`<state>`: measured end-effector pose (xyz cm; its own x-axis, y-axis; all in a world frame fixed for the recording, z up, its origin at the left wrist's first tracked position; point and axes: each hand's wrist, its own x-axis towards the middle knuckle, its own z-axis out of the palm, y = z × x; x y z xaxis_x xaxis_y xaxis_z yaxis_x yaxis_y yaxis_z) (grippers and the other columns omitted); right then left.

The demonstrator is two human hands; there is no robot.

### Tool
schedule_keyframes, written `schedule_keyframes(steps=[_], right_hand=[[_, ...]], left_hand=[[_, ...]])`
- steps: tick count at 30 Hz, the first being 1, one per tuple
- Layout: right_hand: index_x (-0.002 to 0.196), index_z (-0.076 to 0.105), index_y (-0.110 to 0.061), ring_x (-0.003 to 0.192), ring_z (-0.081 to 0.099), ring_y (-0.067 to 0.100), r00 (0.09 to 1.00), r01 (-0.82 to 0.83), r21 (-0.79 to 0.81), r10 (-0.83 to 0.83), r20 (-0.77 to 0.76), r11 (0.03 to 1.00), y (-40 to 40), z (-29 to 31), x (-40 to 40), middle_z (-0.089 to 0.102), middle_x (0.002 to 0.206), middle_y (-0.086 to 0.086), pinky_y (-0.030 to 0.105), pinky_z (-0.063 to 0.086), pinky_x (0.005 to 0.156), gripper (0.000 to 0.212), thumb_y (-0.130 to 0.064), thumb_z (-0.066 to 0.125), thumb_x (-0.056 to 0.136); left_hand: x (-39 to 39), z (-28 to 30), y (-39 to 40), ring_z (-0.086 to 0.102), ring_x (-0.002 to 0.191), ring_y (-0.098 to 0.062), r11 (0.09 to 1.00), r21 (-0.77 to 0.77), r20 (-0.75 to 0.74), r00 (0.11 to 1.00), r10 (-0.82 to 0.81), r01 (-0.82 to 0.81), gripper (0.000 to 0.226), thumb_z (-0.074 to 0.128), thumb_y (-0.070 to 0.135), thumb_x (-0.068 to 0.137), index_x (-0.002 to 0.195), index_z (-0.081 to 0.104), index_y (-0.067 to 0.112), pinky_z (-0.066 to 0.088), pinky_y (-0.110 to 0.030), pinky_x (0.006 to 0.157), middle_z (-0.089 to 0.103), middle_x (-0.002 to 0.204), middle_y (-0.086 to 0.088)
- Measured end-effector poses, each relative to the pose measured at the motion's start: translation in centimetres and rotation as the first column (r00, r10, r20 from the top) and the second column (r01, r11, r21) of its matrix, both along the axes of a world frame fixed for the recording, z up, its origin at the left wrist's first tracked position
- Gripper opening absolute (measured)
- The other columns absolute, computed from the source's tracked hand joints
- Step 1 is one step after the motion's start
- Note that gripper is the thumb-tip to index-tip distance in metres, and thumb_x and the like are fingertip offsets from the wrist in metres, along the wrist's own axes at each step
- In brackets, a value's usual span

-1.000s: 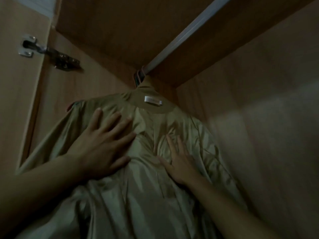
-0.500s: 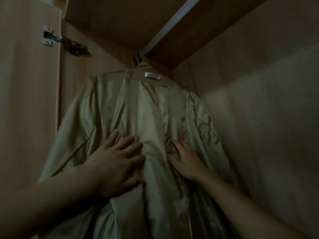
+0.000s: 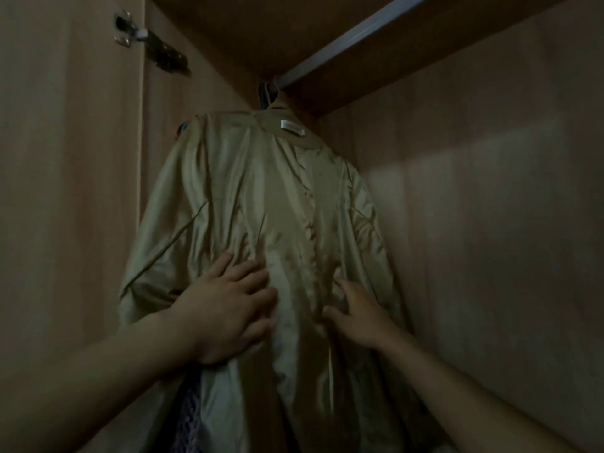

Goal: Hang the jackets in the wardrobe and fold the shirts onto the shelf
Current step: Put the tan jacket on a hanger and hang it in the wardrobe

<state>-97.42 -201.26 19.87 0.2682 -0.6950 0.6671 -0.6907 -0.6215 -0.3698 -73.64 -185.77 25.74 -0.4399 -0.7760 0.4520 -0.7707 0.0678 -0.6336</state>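
A shiny olive-tan jacket (image 3: 261,204) hangs from the metal rail (image 3: 353,34) inside a dim wooden wardrobe, its lining and a white neck label (image 3: 292,128) facing me. My left hand (image 3: 225,308) lies flat on the jacket's lower left, fingers spread. To the right of the centre seam, my right hand (image 3: 358,313) presses flat on the fabric, fingers apart. Neither hand grips the cloth. The hanger is mostly hidden; only coloured hooks (image 3: 266,96) show at the rail.
The wardrobe's right wall (image 3: 490,223) stands close beside the jacket. An open door with a metal hinge (image 3: 147,44) is on the left. A dark patterned garment (image 3: 189,416) peeks out below my left wrist.
Both hands have slid down the jacket from near the collar to its middle. The view has tilted, so more of the hanging jacket shows.
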Motion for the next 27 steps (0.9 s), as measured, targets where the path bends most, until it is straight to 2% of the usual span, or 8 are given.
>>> schedule_keyframes(steps=[2,6,10,12,15,17,21,27], right_hand=[[0.151,0.03,-0.018,0.14,0.036,0.02,0.999,0.032,0.01,-0.032,-0.006,0.999,2.3,0.0,-0.5,0.038,0.152,0.005,0.028,0.029,0.114,0.074,-0.044,0.064,0.09],[0.146,0.037,-0.013,0.136,0.042,0.024,0.989,0.138,-0.022,-0.138,-0.042,0.99,7.9,-0.4,-1.5,0.044,0.147,0.008,0.026,0.032,0.112,0.071,-0.039,0.067,0.087],[0.146,0.035,-0.012,0.133,0.044,0.025,0.974,0.225,0.033,-0.224,-0.026,0.974,14.2,-1.2,-2.1,0.046,0.144,0.012,0.037,0.038,0.111,0.072,-0.039,0.066,0.087],[0.144,0.037,-0.015,0.131,0.046,0.024,0.962,0.274,0.052,-0.274,-0.004,0.96,17.7,-2.1,-1.8,0.049,0.142,0.009,0.035,0.038,0.11,0.069,-0.042,0.063,0.086],[0.14,0.04,-0.02,0.126,0.048,0.023,0.935,0.355,0.074,-0.352,-0.051,0.932,23.0,-4.2,-1.0,0.053,0.136,0.007,0.023,0.036,0.098,0.059,-0.04,0.064,0.089],[0.141,0.037,-0.02,0.126,0.046,0.024,0.914,0.39,0.07,-0.377,-0.148,0.918,26.7,-5.2,-0.5,0.049,0.137,0.008,0.022,0.035,0.095,0.058,-0.038,0.062,0.092],[0.15,0.025,-0.022,0.133,0.036,0.024,0.836,0.464,0.011,-0.434,-0.335,0.886,34.2,-5.3,-0.2,0.036,0.148,0.006,0.037,0.033,0.111,0.068,-0.042,0.058,0.094],[0.152,0.023,-0.023,0.135,0.034,0.025,0.726,0.579,-0.066,-0.551,-0.412,0.813,43.0,-3.9,0.0,0.036,0.149,0.006,0.042,0.036,0.107,0.071,-0.052,0.053,0.094]], left_hand=[[-0.3,-1.1,0.8,0.008,0.152,-0.021,0.998,0.02,-0.044,0.997,-0.063,0.064,0.08,0.001,0.07,0.086,0.154,0.022,0.035,-0.007,-0.05,0.121,0.022,0.162,0.003],[-0.7,-3.0,2.8,0.004,0.152,-0.019,0.982,0.071,-0.172,0.972,-0.158,0.173,0.071,0.019,0.068,0.095,0.156,0.015,0.034,-0.005,-0.048,0.122,0.017,0.164,0.003],[-0.5,-5.6,5.0,0.006,0.152,-0.018,0.943,0.084,-0.289,0.913,-0.287,0.323,0.07,0.023,0.067,0.095,0.155,0.017,0.033,0.0,-0.047,0.123,0.018,0.163,0.003],[-0.2,-7.4,6.1,0.007,0.151,-0.018,0.917,0.087,-0.348,0.875,-0.337,0.388,0.068,0.026,0.066,0.095,0.154,0.018,0.033,0.002,-0.045,0.123,0.019,0.163,0.003],[0.2,-10.3,7.7,0.01,0.151,-0.018,0.889,0.152,-0.413,0.845,-0.34,0.433,0.067,0.027,0.065,0.096,0.154,0.018,0.033,0.008,-0.043,0.123,0.019,0.163,0.003],[0.4,-11.6,8.8,0.019,0.148,-0.018,0.866,0.187,-0.479,0.813,-0.333,0.464,0.066,0.029,0.064,0.097,0.154,0.02,0.032,0.017,-0.04,0.121,0.024,0.161,0.003],[0.7,-12.8,11.3,0.039,0.137,-0.021,0.813,0.269,-0.644,0.724,-0.247,0.516,0.066,0.035,0.063,0.097,0.153,0.026,0.028,0.036,-0.035,0.111,0.042,0.15,-0.002],[0.2,-12.1,15.9,0.043,0.133,-0.024,0.792,0.223,-0.668,0.681,-0.3,0.569,0.067,0.036,0.063,0.096,0.151,0.031,0.025,0.039,-0.035,0.107,0.046,0.147,-0.005]])
